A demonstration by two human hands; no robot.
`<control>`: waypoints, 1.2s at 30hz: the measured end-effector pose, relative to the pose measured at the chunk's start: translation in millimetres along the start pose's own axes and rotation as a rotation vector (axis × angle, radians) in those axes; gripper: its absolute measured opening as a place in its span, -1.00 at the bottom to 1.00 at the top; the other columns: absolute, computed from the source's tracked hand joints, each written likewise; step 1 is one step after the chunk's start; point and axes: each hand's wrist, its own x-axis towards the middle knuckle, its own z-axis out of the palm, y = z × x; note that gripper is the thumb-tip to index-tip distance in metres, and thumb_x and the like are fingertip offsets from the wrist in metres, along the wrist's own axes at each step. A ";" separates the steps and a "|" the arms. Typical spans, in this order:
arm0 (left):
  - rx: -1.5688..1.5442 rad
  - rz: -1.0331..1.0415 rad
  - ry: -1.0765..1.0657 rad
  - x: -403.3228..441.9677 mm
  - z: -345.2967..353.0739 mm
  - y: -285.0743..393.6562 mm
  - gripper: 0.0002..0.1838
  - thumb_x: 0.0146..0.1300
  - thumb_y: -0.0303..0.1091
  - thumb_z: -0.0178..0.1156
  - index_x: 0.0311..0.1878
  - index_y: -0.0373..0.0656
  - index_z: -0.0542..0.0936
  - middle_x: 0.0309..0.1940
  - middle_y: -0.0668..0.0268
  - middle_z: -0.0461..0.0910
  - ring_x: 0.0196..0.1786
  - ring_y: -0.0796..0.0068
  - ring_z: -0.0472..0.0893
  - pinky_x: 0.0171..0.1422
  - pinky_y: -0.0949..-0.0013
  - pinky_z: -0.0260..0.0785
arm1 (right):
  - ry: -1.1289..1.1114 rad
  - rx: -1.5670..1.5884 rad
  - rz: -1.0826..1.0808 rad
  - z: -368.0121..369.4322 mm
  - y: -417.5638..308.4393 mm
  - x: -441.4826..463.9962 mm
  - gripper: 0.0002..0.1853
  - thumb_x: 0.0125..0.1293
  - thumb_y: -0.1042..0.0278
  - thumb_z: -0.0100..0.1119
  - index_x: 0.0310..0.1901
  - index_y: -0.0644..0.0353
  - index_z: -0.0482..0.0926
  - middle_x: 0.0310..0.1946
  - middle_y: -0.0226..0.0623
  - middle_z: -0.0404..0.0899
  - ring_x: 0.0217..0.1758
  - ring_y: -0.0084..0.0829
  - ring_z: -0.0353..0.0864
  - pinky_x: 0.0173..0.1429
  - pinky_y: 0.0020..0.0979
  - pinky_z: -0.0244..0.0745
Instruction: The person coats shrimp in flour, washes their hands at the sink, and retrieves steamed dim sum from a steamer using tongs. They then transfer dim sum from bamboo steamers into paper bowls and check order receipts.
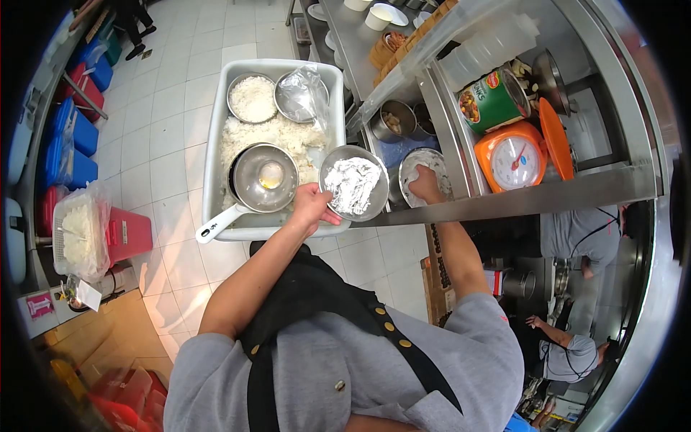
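My left hand [315, 207] grips the rim of a metal bowl [380, 207], its thumb at the inner edge. Inside lie lumpy pieces coated in white powder [353, 183]. My right hand [427, 186] reaches down into a round metal container [444, 173] with white powder on its inside. Its fingers look closed, but what they hold is hidden. Left of the bowl, a white tub [214, 158] holds loose white grains like rice [306, 135]. In it also sit a saucepan [248, 162] with a raw egg [271, 175], a bowl of rice [252, 99] and a bowl with a plastic bag [299, 93].
At the right, a metal shelf holds an orange kitchen scale [512, 158] and a large green can [493, 101]. Its steel edge [518, 207] runs over my right forearm. Blue bins [75, 129] and a red bin [131, 223] line the left. Other people stand farther off.
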 end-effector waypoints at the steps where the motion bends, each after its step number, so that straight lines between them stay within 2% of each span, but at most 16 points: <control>1: 0.000 0.006 0.004 0.2 0.0 -0.3 -0.86 0.13 -0.60 -0.02 -0.28 -0.49 0.44 -0.48 -0.03 0.57 -0.60 0.18 0.61 -0.64 0.28 0.55 | 0.042 0.054 -0.004 0.7 -2.4 -2.8 -0.58 -0.23 0.47 0.11 -0.20 0.38 0.50 -0.25 0.19 0.53 -0.10 0.11 0.52 0.00 -0.21 0.44; 3: -0.004 0.011 -0.006 0.0 -1.4 -0.4 -0.86 0.13 -0.60 -0.02 -0.27 -0.49 0.44 -0.48 -0.04 0.57 -0.60 0.18 0.61 -0.64 0.27 0.55 | 0.124 0.162 -0.020 3.8 -7.0 -9.2 -0.70 -0.23 0.49 0.08 -0.34 0.38 0.48 -0.34 0.20 0.51 -0.16 0.15 0.50 -0.03 -0.17 0.43; 6: -0.011 0.021 -0.004 -1.6 -2.2 -2.1 -0.86 0.13 -0.61 -0.02 -0.27 -0.49 0.44 -0.47 -0.04 0.56 -0.60 0.18 0.61 -0.63 0.27 0.55 | 0.129 0.180 -0.134 7.6 -6.5 -14.5 -0.73 -0.23 0.50 0.09 -0.38 0.38 0.45 -0.37 0.18 0.50 -0.20 0.12 0.51 -0.07 -0.13 0.43; 9: -0.002 0.018 0.004 -2.5 0.0 -3.5 -0.87 0.12 -0.62 -0.02 -0.28 -0.50 0.44 -0.48 -0.05 0.56 -0.60 0.17 0.61 -0.64 0.27 0.55 | 0.212 -0.073 -0.152 11.6 -8.9 -11.8 -0.77 -0.21 0.50 0.11 -0.41 0.38 0.47 -0.41 0.15 0.53 -0.24 0.09 0.53 -0.13 -0.11 0.44; 12: -0.006 0.014 0.009 -3.5 0.4 -5.7 -0.87 0.11 -0.63 -0.02 -0.29 -0.50 0.44 -0.49 -0.05 0.56 -0.62 0.17 0.60 -0.65 0.26 0.55 | 0.182 -0.063 -0.122 5.4 -16.6 -14.5 -0.77 -0.22 0.50 0.16 -0.42 0.37 0.48 -0.33 0.13 0.54 -0.18 0.07 0.54 -0.10 -0.13 0.45; 15: 0.000 0.012 0.012 -4.7 1.2 -6.9 -0.87 0.10 -0.63 -0.02 -0.30 -0.51 0.44 -0.51 -0.05 0.56 -0.63 0.16 0.60 -0.66 0.25 0.54 | 0.150 0.126 -0.067 7.7 -8.3 -6.9 -0.74 -0.23 0.50 0.19 -0.39 0.36 0.52 -0.29 0.10 0.54 -0.14 0.06 0.52 -0.03 -0.15 0.44; 18: 0.015 0.010 0.002 -6.2 0.6 -8.6 -0.88 0.10 -0.63 -0.02 -0.30 -0.50 0.44 -0.51 -0.06 0.56 -0.63 0.16 0.60 -0.67 0.25 0.54 | 0.164 0.185 0.081 0.9 -0.5 0.1 -0.66 -0.26 0.49 0.23 -0.31 0.35 0.55 -0.26 0.10 0.55 -0.10 0.04 0.52 0.05 -0.20 0.43; 21: 0.008 0.010 0.000 -6.8 2.4 -7.7 -0.87 0.10 -0.62 -0.02 -0.30 -0.50 0.44 -0.51 -0.06 0.56 -0.63 0.16 0.60 -0.66 0.25 0.54 | 0.273 0.135 -0.263 0.1 -10.7 7.1 -0.64 -0.16 0.52 0.17 -0.20 0.35 0.59 -0.28 0.06 0.60 -0.12 -0.03 0.59 0.05 -0.26 0.46; 24: 0.024 -0.001 -0.012 -6.8 5.6 -9.1 -0.87 0.10 -0.62 -0.02 -0.30 -0.50 0.44 -0.51 -0.06 0.56 -0.62 0.16 0.61 -0.65 0.26 0.54 | 0.144 0.166 -0.310 10.1 -16.2 8.1 -0.66 -0.10 0.51 0.15 -0.18 0.35 0.59 -0.24 0.05 0.60 -0.11 -0.05 0.59 0.07 -0.26 0.45; 27: 0.014 -0.004 -0.027 -6.0 6.2 -11.1 -0.88 0.12 -0.60 -0.01 -0.32 -0.50 0.44 -0.53 -0.06 0.55 -0.65 0.17 0.60 -0.68 0.26 0.53 | 0.183 0.245 -0.102 5.4 5.0 21.9 -0.60 -0.06 0.49 0.08 -0.10 0.27 0.59 -0.13 0.07 0.57 0.00 -0.05 0.55 0.11 -0.25 0.42; 28: 0.006 -0.004 -0.032 -6.5 6.3 -10.8 -0.89 0.13 -0.59 0.00 -0.33 -0.49 0.43 -0.53 -0.06 0.55 -0.66 0.17 0.59 -0.69 0.26 0.52 | 0.165 0.162 -0.050 -2.4 11.9 27.3 -0.62 -0.05 0.50 0.06 -0.10 0.25 0.60 -0.14 0.06 0.58 -0.01 -0.04 0.55 0.11 -0.25 0.41; 31: 0.016 -0.014 -0.027 -7.4 3.3 -9.8 -0.89 0.13 -0.59 0.01 -0.34 -0.49 0.43 -0.54 -0.06 0.55 -0.66 0.17 0.59 -0.70 0.27 0.52 | 0.153 0.212 0.056 -7.8 21.7 21.9 -0.61 -0.03 0.50 0.04 -0.09 0.23 0.60 -0.14 0.04 0.59 -0.02 -0.04 0.56 0.13 -0.25 0.40; 34: 0.008 0.004 0.010 -4.6 2.6 -12.0 -0.89 0.12 -0.59 0.01 -0.34 -0.49 0.43 -0.55 -0.06 0.55 -0.66 0.17 0.59 -0.70 0.27 0.52 | -0.209 0.173 0.094 -3.9 14.9 11.6 -0.53 -0.01 0.48 0.16 0.04 0.28 0.52 -0.01 0.05 0.53 0.07 -0.08 0.52 0.16 -0.32 0.39; 36: -0.003 0.010 -0.006 -3.6 2.1 -9.9 -0.89 0.12 -0.59 0.01 -0.34 -0.49 0.43 -0.56 -0.06 0.54 -0.66 0.17 0.59 -0.70 0.28 0.52 | 0.018 0.127 0.136 -13.4 9.6 4.7 -0.52 -0.05 0.46 0.19 0.02 0.30 0.52 -0.04 0.05 0.54 0.05 -0.07 0.53 0.16 -0.31 0.40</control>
